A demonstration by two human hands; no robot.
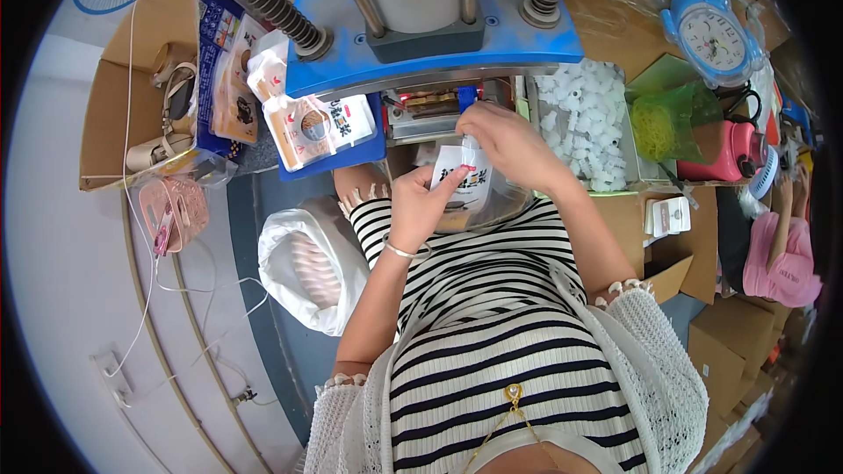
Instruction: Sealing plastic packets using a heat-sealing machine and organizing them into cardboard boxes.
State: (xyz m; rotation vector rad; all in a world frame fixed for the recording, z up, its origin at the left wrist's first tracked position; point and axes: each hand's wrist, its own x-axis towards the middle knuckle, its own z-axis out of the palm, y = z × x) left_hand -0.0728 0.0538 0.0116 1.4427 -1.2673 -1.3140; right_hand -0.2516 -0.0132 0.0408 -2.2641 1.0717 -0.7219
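Observation:
A white printed pouch (458,189) is upright in front of my lap, below the blue press. My left hand (418,204) pinches its left side, thumb across the front. My right hand (502,147) is closed at the pouch's upper right edge, its fingertips bent together. A small whitish piece (471,149) shows between those fingers and the pouch; its exact kind is hidden. Just behind the right fingers lies the metal fixture (426,125) of the press. Right of that hand, an open box (629,154) holds many small white plastic spouts (584,114).
The blue press plate (439,60) with spring columns hangs over the fixture. More printed pouches (307,130) lie on a blue tray (379,142) at left. A white bag (294,294) stands beside my left arm. At right are a pink container (724,149), a blue clock (713,35) and another person (781,254).

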